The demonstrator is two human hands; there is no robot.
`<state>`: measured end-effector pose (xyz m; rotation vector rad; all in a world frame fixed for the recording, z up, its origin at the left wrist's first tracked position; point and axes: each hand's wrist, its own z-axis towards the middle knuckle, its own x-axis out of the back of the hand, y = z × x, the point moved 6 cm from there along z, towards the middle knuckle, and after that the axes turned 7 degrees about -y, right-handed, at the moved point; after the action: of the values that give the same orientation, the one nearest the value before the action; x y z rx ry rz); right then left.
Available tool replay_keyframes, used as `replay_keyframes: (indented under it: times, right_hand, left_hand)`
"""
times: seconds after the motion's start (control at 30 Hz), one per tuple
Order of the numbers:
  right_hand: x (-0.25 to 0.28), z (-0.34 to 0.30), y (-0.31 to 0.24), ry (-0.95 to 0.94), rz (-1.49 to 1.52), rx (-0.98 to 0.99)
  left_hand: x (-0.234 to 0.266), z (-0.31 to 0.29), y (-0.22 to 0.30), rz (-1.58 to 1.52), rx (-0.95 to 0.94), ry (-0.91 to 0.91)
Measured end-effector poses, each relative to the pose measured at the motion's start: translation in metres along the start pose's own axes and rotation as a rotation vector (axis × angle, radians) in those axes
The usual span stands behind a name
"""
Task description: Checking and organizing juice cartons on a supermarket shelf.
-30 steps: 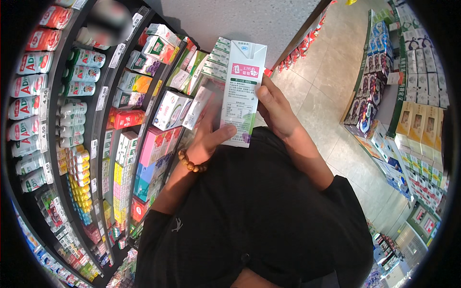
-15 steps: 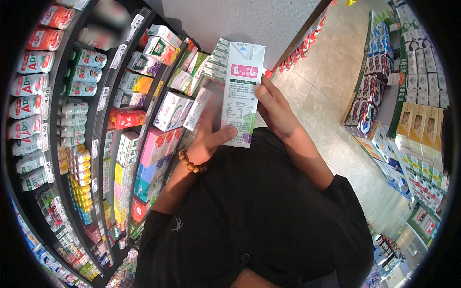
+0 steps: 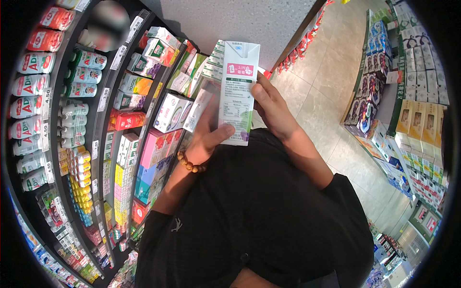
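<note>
A tall drink carton, white with a pink label, green bands and a purple lower corner, is held upright in front of me. Its panel of small print faces up toward me. My left hand grips the lower left, thumb laid across the printed face and the other fingers hidden behind. At the right edge, higher up, my right hand holds the carton with the thumb along its side; those fingers are mostly hidden too. A beaded bracelet circles my left wrist.
Shelves on the left carry white bottles, small yellow-capped bottles and boxed drinks, with price tags along their edges. A grey speckled surface lies ahead. Tiled floor runs to stacked cartons on the right.
The carton has shifted slightly left and tilted a little, both hands still on it. My right thumb has moved a bit to the left with it.
</note>
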<state>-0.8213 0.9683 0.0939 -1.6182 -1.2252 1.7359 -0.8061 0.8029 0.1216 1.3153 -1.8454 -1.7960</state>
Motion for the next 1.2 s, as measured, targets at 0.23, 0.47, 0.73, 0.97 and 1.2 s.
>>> replay_keyframes:
  times: [0.23,0.47,0.73,0.97,1.2]
  right_hand:
    - [-0.02,-0.003,-0.03,0.042,-0.162,0.155]
    - [-0.023,-0.01,-0.041,0.17,0.049,0.209]
    - [-0.009,-0.018,-0.04,0.111,0.374,0.224]
    - [-0.015,-0.027,-0.04,0.07,0.359,0.276]
    - [-0.021,-0.027,-0.043,0.007,0.383,0.286]
  left_hand:
    - [0.005,0.0,0.001,0.009,-0.031,0.056]
    - [-0.022,0.0,0.04,0.88,-0.168,0.158]
    - [-0.024,-0.008,0.051,0.574,-0.261,0.084]
    - [-0.029,-0.005,0.027,0.334,-0.195,-0.022]
    - [-0.036,-0.007,0.032,0.239,-0.19,-0.035]
